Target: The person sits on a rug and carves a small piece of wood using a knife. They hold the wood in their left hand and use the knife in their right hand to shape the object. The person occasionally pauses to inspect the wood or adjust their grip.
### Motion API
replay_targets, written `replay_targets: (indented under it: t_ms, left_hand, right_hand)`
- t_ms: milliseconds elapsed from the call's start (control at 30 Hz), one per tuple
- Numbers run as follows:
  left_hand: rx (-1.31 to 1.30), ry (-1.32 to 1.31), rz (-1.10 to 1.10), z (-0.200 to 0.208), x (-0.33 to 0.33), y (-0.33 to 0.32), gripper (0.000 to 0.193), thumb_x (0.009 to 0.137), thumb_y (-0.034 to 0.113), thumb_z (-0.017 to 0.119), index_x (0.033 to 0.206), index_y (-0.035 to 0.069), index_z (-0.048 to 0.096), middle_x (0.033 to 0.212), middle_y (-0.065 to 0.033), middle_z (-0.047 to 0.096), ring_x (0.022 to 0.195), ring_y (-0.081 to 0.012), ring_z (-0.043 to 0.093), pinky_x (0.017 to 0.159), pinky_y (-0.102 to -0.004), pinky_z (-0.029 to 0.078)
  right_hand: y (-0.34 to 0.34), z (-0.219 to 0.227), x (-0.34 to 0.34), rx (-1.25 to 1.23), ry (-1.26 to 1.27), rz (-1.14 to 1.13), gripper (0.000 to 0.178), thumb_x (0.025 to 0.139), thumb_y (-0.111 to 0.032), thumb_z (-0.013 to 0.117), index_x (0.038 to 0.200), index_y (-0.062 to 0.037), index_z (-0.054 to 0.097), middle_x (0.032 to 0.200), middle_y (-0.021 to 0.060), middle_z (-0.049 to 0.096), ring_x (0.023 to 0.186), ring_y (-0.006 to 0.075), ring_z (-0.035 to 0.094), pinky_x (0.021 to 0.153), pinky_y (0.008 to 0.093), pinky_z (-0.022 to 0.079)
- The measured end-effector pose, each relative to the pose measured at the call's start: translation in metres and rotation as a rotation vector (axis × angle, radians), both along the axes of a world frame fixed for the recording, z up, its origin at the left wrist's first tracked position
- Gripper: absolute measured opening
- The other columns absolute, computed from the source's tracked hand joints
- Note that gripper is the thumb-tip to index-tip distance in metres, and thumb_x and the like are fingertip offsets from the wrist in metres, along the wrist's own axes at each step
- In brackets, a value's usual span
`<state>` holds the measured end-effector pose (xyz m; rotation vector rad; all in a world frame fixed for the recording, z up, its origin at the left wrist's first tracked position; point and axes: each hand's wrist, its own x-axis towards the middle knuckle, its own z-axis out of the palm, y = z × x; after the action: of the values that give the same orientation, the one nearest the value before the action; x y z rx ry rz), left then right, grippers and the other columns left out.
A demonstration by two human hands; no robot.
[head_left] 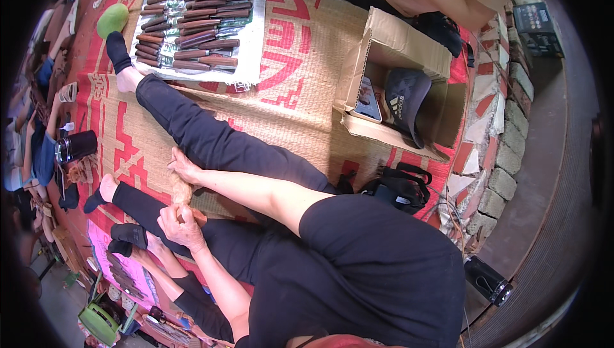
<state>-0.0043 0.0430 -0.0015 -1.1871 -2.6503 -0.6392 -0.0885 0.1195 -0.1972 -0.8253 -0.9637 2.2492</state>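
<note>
My left hand [181, 225] is closed in a fist over my lap. A reddish-brown piece [200, 218], perhaps a wooden handle, sticks out of it. Farther up, my right hand [184, 166] reaches between my outstretched legs with its fingers bent; what they grip is hidden. Between the two hands is a lumpy, pale tan thing [181, 192] whose kind I cannot make out. Beyond my far leg, a white cloth [254, 47] bears rows of brown wooden handles [198, 28], with shiny or wrapped parts between them. A green oval fruit [114, 19] rests by my sock.
An open cardboard box [409, 41] holds a dark cap [404, 102] and a phone-like device [366, 100]. A black bag [400, 188] lies beside me. People sit at the top and lower left. A pink cloth [102, 245], green stool [99, 316] and brick edging [502, 130] surround the mat.
</note>
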Motion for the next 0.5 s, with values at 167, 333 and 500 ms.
replay_targets:
  t_ms: [167, 333, 500]
  left_hand:
    - [0.014, -0.040, 0.078, -0.002, 0.007, -0.015, 0.025, 0.083, 0.029, 0.061, 0.076, 0.006, 0.060, 0.077, -0.0064, 0.058, 0.074, -0.0264, 0.054, 0.071, -0.0395, 0.043]
    - [-0.034, -0.007, 0.015, 0.000, 0.003, -0.001, 0.024, 0.083, 0.028, 0.061, 0.075, 0.006, 0.060, 0.077, -0.0070, 0.057, 0.074, -0.0274, 0.054, 0.071, -0.0400, 0.043]
    - [-0.030, -0.030, 0.021, 0.001, 0.009, -0.004, 0.029, 0.086, 0.033, 0.059, 0.076, 0.005, 0.059, 0.079, -0.0069, 0.058, 0.076, -0.0265, 0.053, 0.071, -0.0399, 0.043]
  right_hand:
    - [0.003, 0.036, 0.040, 0.283, -0.188, 0.338, 0.029, 0.073, -0.010, 0.072, 0.085, -0.0043, 0.045, 0.079, 0.0099, 0.049, 0.073, 0.0180, 0.050, 0.064, 0.0339, 0.043]
    - [-0.003, 0.026, 0.006, -0.500, -0.022, 0.122, 0.034, 0.085, -0.030, 0.062, 0.100, -0.0004, 0.054, 0.085, 0.0150, 0.056, 0.085, 0.0247, 0.055, 0.080, 0.0386, 0.044]
    - [-0.013, 0.023, 0.011, -0.099, -0.123, 0.054, 0.037, 0.087, -0.030, 0.056, 0.109, 0.0004, 0.053, 0.085, 0.0130, 0.054, 0.088, 0.0220, 0.052, 0.084, 0.0374, 0.042]
